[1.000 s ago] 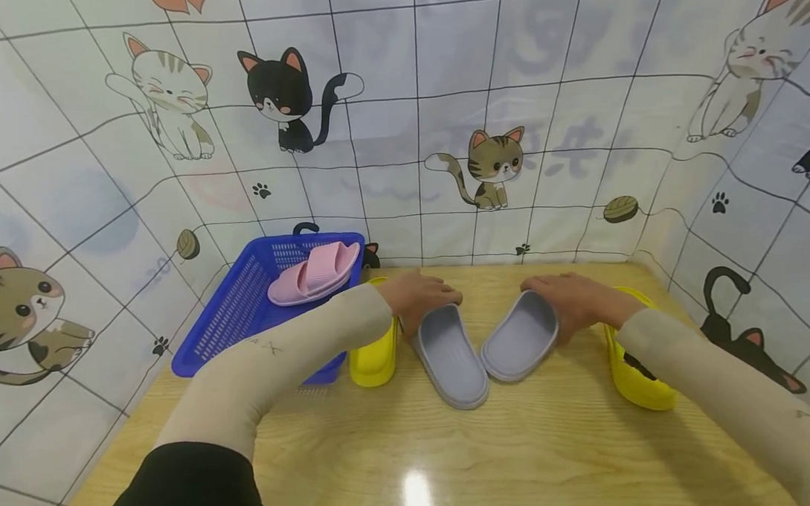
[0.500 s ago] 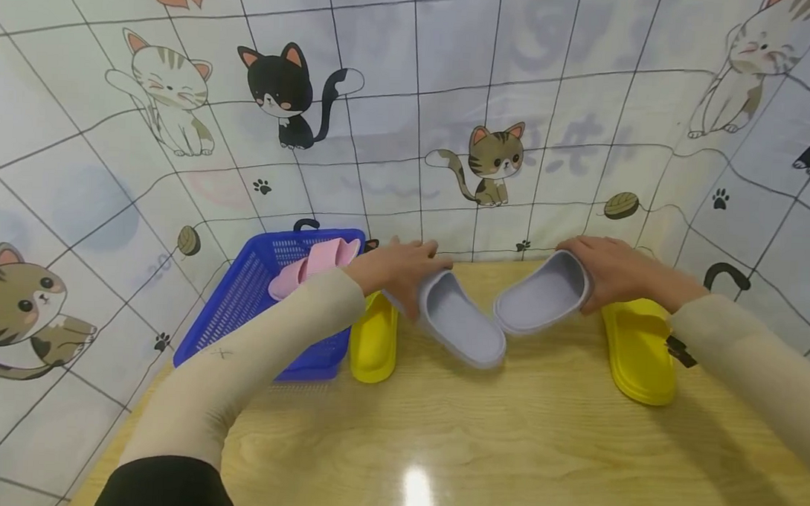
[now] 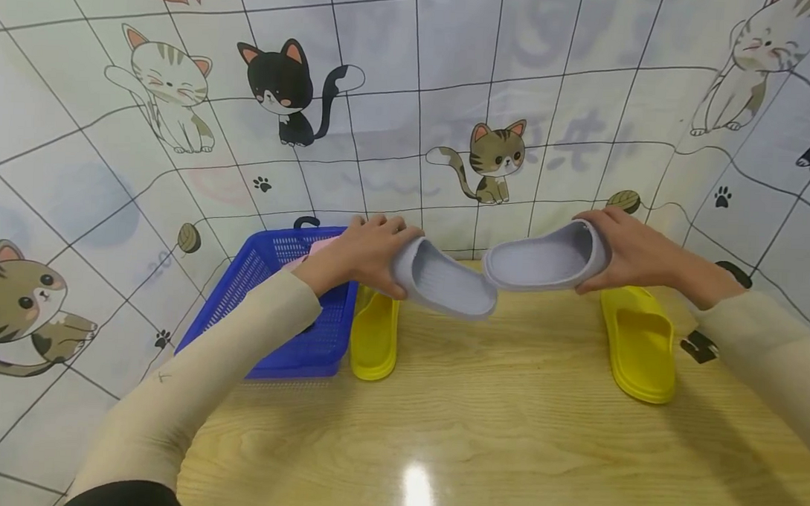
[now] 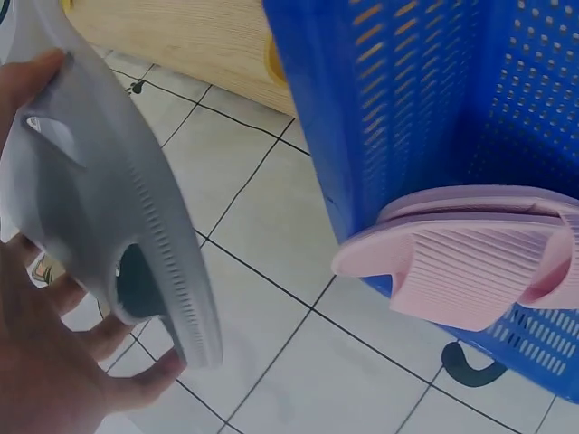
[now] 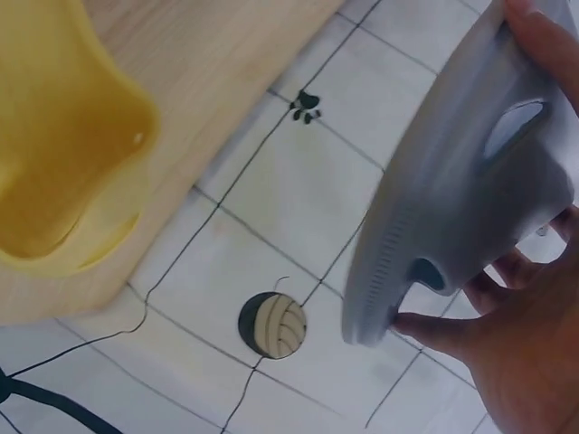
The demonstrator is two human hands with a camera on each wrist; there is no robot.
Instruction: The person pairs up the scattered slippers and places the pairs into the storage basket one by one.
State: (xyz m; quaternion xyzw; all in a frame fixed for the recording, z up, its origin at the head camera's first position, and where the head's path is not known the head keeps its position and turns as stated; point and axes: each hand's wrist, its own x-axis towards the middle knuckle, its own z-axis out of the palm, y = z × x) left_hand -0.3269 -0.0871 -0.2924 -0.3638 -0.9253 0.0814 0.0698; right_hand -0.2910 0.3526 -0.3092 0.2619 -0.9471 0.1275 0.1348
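Note:
My left hand point(image 3: 371, 255) grips a grey slipper point(image 3: 451, 284) by its toe end, above the table. In the left wrist view, the fingers wrap the slipper point(image 4: 99, 181), which has cut-out holes in its side. Opposite it, my right hand point(image 3: 636, 250) holds the matching grey slipper point(image 3: 539, 261), also by the toe. The two heel ends point inward, close to each other. Seen from the right wrist, thumb and fingers span the upper of that slipper point(image 5: 470, 181).
A blue mesh basket point(image 3: 294, 370) stands at the left with pink slippers point(image 4: 461, 271) in it, partly behind my left arm. One yellow slipper point(image 3: 375, 349) lies beside the basket, another yellow slipper point(image 3: 642, 358) at the right. A cat-patterned wall covering point(image 3: 451, 83) closes the back.
Both hands have lifted the grey slippers off the table, upward and toward the wall. The slippers have turned so their heels point more toward each other.

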